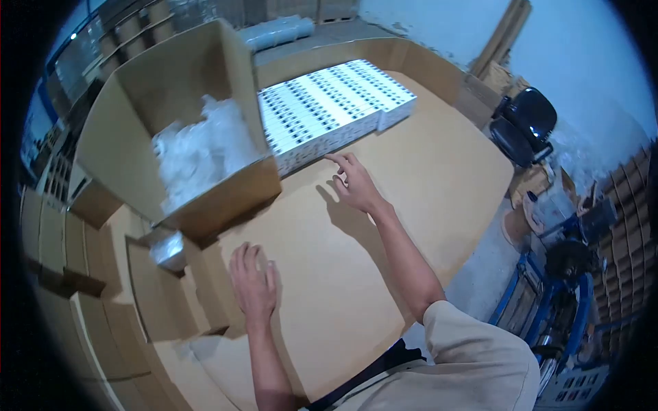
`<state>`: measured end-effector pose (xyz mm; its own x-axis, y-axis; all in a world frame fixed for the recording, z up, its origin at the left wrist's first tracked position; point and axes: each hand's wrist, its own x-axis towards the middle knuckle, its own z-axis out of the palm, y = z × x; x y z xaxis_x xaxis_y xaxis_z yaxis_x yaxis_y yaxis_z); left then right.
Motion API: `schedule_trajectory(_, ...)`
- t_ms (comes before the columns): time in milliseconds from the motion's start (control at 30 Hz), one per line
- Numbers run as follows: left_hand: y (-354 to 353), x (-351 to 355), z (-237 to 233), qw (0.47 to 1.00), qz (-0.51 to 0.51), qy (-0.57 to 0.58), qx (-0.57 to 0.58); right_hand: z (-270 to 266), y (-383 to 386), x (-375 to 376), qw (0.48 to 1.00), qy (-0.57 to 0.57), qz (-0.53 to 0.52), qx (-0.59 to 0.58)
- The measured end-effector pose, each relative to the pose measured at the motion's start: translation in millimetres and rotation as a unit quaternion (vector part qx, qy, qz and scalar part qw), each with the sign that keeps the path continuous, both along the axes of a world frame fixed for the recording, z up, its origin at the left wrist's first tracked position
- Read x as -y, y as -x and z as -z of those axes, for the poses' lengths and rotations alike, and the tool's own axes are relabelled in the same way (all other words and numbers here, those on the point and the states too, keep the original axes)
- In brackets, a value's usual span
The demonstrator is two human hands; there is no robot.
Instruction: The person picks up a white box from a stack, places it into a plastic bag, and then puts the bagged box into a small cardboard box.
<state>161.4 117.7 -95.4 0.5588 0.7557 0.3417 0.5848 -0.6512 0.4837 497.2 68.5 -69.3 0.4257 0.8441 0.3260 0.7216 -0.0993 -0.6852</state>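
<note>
My right hand (pixel 354 181) reaches over the table with the index finger stretched out, its tip right by the near edge of a block of white boxes (pixel 336 99). Those boxes lie packed side by side in rows, with dark printed marks along their tops. Beside a small open carton (pixel 205 294) on the left is my left hand (pixel 253 282), fingers extended and nothing in them. A silvery packet (pixel 168 251) lies at that carton's far end. Behind it stands a large open cardboard box (pixel 229 198) holding crumpled clear plastic bags (pixel 205 147).
The cardboard-covered table (pixel 439 161) has a raised cardboard rim (pixel 432 68) at the back. Folded cartons (pixel 89 335) are stacked at the left. A black chair (pixel 524 127) and a blue-framed cart (pixel 579 322) stand to the right. A plastic-wrapped roll (pixel 277 33) lies behind the table.
</note>
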Motion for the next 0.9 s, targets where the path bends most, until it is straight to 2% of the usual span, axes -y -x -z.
schedule_trajectory(167,-20.0,-27.9,7.8,1.0,-0.011,-0.024,-0.007,11.9,-91.0,12.6,0.987,-0.026,0.135,0.078)
schedule_trajectory(267,-26.6,-32.7,6.7,1.0,-0.023,-0.016,-0.013,19.9,-140.6,10.0,0.977,-0.06,0.197,0.062)
schedule_trajectory(367,-33.8,-34.8,6.9,0.998,-0.052,-0.008,-0.041,18.1,-175.5,5.2,0.965,-0.046,0.253,0.043)
schedule_trajectory(467,-38.0,-38.5,9.6,0.996,-0.073,-0.004,-0.057,21.2,-203.4,-0.3,0.962,-0.041,0.264,0.063)
schedule_trajectory(667,-42.4,-40.1,13.4,0.996,-0.07,0.001,-0.056,17.0,-203.2,1.0,0.959,-0.019,0.282,0.013)
schedule_trajectory(700,-43.0,-38.7,11.1,0.996,-0.07,0.001,-0.058,6.6,-194.9,3.3,0.962,-0.024,0.272,-0.018)
schedule_trajectory(900,-45.3,-39.8,10.3,0.996,-0.071,0.003,-0.058,17.7,-202.6,6.9,0.962,-0.11,0.249,-0.027)
